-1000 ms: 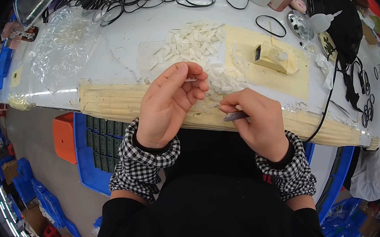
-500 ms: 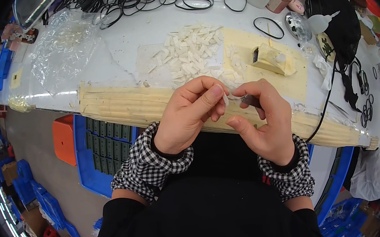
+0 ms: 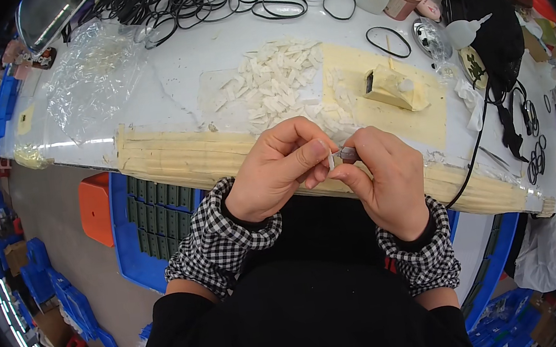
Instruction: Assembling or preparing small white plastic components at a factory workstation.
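Between the thumb and forefinger of my left hand [image 3: 281, 170] is a small white strip [image 3: 331, 160], held upright. My right hand [image 3: 388, 178] is closed beside it, its thumb and forefinger pinching a small grey piece [image 3: 348, 154] whose kind is not clear. The two sets of fingertips almost touch over the near edge of the table. Just beyond them lies a loose heap of white strips [image 3: 277, 77]. To its right, a yellow-wrapped block [image 3: 395, 87] with a dark end sits on a yellow sheet [image 3: 432, 115].
Black rubber rings [image 3: 283, 5] are piled along the far side. A clear plastic bag [image 3: 92, 78] lies at left, a black bag [image 3: 499, 38] at right. Yellow padding [image 3: 180, 154] covers the near edge. Below stand a blue crate [image 3: 123, 225] and an orange stool [image 3: 96, 211].
My right hand has moved left toward my left fingertips. Its thumb and forefinger, apart before, have closed beside the white strip. My left hand keeps its pinch, nearly in place.
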Demonstrator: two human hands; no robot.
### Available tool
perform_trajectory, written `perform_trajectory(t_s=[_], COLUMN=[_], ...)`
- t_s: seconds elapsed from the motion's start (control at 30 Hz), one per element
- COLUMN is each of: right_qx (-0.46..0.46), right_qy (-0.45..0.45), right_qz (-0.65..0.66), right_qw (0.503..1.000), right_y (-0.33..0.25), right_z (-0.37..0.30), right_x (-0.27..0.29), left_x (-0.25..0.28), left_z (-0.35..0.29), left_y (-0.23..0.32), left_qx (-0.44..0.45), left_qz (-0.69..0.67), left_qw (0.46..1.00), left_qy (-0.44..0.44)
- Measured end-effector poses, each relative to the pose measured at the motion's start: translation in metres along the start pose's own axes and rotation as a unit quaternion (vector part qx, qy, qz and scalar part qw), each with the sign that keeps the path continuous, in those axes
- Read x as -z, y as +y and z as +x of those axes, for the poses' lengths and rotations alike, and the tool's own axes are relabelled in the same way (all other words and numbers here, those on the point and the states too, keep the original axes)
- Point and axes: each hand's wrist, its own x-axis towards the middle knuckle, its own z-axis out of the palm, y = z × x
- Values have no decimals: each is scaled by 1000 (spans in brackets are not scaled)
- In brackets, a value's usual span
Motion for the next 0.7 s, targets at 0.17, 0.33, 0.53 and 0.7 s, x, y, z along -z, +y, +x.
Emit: perform_trajectory(t_s=[0.17, 0.33, 0.53, 0.7], right_qx=[-1, -7, -6, -6], right_qy=[-3, -14, -23, -32], right_qz=[-3, -8, -22, -30], right_qw=[1000, 1000, 999, 999], right_y=[0, -1, -1, -2], right_z=[-1, -1, -1, 0], right_x=[0, 1, 3, 4], left_x=[0, 1, 3, 1], left_z=[0, 0, 0, 0], left_y=[0, -1, 2, 7], left_qx=[-2, 0, -10, 3], left_qz=[4, 12, 31, 73], left_qw=[1000, 1000, 999, 997], left_qy=[-5, -4, -24, -14])
